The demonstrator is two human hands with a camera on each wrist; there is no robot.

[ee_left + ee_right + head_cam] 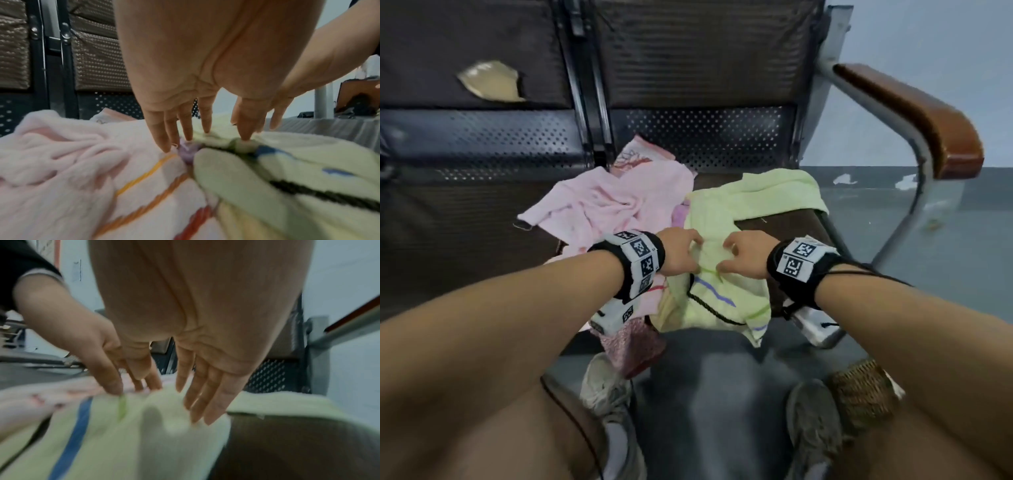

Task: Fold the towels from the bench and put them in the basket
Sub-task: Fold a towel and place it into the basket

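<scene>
Green towel (726,209), soft terry, crumpled under both hands.

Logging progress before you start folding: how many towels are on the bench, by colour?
Pale green towel, under both the left hand and the right hand: 1
Pink towel: 1
Pink patterned cloth behind it: 1
Other colours peek from under the pile; not countable.
Total clearly visible: 3
</scene>
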